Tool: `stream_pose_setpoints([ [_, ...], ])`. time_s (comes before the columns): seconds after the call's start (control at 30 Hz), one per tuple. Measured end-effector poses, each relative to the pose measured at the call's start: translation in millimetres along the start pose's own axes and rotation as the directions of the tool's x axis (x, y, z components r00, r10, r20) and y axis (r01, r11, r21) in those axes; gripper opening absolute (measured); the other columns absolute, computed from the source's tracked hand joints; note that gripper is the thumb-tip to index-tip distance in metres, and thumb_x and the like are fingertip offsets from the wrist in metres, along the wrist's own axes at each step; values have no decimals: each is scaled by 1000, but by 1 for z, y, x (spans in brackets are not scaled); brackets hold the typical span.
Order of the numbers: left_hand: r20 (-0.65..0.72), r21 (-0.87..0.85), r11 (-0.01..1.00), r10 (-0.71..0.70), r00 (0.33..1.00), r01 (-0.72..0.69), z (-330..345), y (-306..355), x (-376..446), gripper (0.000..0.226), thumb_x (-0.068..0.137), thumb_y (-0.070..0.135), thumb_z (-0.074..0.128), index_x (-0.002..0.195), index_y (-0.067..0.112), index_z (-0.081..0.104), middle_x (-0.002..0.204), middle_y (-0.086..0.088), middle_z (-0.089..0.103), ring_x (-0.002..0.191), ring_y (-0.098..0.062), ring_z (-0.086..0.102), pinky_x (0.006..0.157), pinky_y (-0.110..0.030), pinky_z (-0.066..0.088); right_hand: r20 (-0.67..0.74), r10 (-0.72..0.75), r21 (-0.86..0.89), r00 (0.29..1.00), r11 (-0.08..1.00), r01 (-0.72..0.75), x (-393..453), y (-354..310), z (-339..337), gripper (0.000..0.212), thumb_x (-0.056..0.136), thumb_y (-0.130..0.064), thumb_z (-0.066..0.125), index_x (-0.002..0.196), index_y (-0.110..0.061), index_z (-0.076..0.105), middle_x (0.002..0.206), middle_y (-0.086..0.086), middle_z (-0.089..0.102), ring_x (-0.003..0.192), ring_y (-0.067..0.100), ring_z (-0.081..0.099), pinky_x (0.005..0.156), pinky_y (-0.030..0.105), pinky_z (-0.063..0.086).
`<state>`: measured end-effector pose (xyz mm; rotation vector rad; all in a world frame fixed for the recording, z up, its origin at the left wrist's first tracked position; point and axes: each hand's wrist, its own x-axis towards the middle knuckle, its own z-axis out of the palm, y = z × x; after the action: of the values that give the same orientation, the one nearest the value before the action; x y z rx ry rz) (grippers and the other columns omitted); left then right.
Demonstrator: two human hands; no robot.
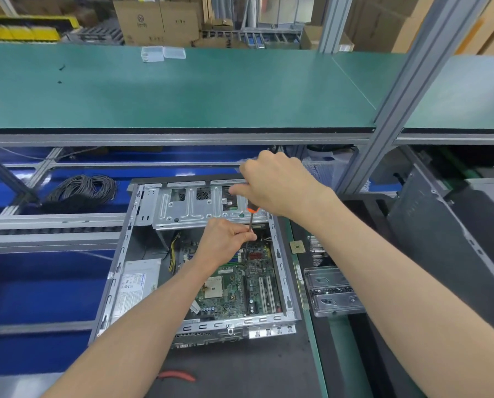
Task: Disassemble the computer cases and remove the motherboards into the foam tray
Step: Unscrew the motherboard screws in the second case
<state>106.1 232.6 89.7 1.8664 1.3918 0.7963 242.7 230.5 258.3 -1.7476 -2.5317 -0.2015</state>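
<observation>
An opened grey computer case (119, 254) lies flat in front of me, its green motherboard (234, 285) still inside beside a silver power supply (136, 285). My right hand (277, 185) grips the orange-and-black handle of a screwdriver (251, 222) held upright over the board's far right corner. My left hand (225, 239) pinches the screwdriver's thin shaft just above the board. The tip is hidden behind my fingers. A silver drive bracket (188, 208) spans the far end of the case.
A metal bracket (332, 291) and a small square chip (297, 248) lie right of the case. Red-handled pliers (177, 376) lie on the dark mat nearby. A coil of black cable (82, 191) sits far left. Another grey case (441, 225) leans at the right. Green shelf (182, 90) above.
</observation>
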Motion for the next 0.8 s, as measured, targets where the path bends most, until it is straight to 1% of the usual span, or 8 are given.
stream_pose_setpoints([
  [0.13, -9, 18, 1000, 18, 1000, -18, 2, -2, 0, 8, 84, 19, 79, 89, 14, 82, 71, -2, 76, 45, -2, 55, 54, -11, 38, 66, -166, 163, 984, 975, 154, -1, 6, -4, 15, 90, -19, 56, 102, -13, 62, 94, 3, 58, 94, 30, 57, 73, 37, 44],
  [0.23, -14, 53, 998, 27, 1000, -26, 2, -3, -5, 6, 84, 18, 79, 88, 14, 82, 78, 1, 77, 63, -6, 67, 62, -12, 44, 154, -262, 334, 953, 921, 200, -5, 11, -12, 32, 77, -3, 58, 104, -18, 66, 92, -8, 54, 88, 18, 54, 73, 36, 48],
  [0.33, -18, 77, 997, 24, 1000, -22, 2, -3, -8, 7, 86, 19, 76, 88, 16, 82, 71, 2, 75, 57, 0, 61, 61, -4, 34, 90, -221, 274, 971, 943, 189, -6, 6, -9, 18, 85, -28, 63, 101, -20, 61, 85, -5, 52, 83, 24, 55, 70, 37, 48],
  [0.4, -12, 76, 997, 9, 1000, -8, 2, -3, -8, 8, 88, 21, 75, 89, 17, 82, 68, 5, 74, 48, 1, 55, 63, -7, 34, 59, -117, 96, 991, 989, 112, -4, 2, -4, 36, 94, -55, 54, 95, -19, 53, 77, -1, 41, 76, 28, 47, 67, 37, 39],
  [0.47, -15, 84, 996, 20, 1000, -19, 2, -4, -7, 8, 87, 20, 75, 89, 16, 82, 70, 1, 76, 54, -3, 60, 64, -10, 37, 45, -93, 76, 995, 993, 89, 0, -1, -2, 33, 98, -49, 52, 92, -16, 51, 73, -1, 35, 76, 30, 47, 65, 38, 37],
  [0.57, -31, 108, 994, 37, 999, -34, 3, -8, -7, 6, 86, 19, 77, 87, 16, 82, 71, 0, 76, 60, -8, 62, 60, -17, 39, 82, -200, 187, 976, 965, 182, 4, 0, -4, 9, 91, -21, 58, 96, -16, 61, 86, 1, 55, 88, 28, 57, 69, 36, 46],
  [0.67, -31, 101, 995, 27, 999, -24, 5, -13, -7, 6, 85, 17, 77, 87, 15, 82, 83, 2, 78, 71, -5, 69, 69, -22, 50, 134, -290, 337, 947, 913, 232, -1, 3, -11, 25, 75, -6, 60, 94, -21, 65, 92, -6, 63, 85, 17, 56, 69, 34, 47],
  [0.8, -34, 99, 995, 7, 999, -4, 7, -14, -5, 5, 85, 19, 78, 86, 19, 82, 86, 8, 77, 72, 7, 66, 75, -8, 46, 51, -210, 246, 976, 950, 192, -5, 1, -7, 14, 84, -35, 62, 87, -25, 53, 80, -5, 51, 78, 23, 51, 65, 37, 47],
])
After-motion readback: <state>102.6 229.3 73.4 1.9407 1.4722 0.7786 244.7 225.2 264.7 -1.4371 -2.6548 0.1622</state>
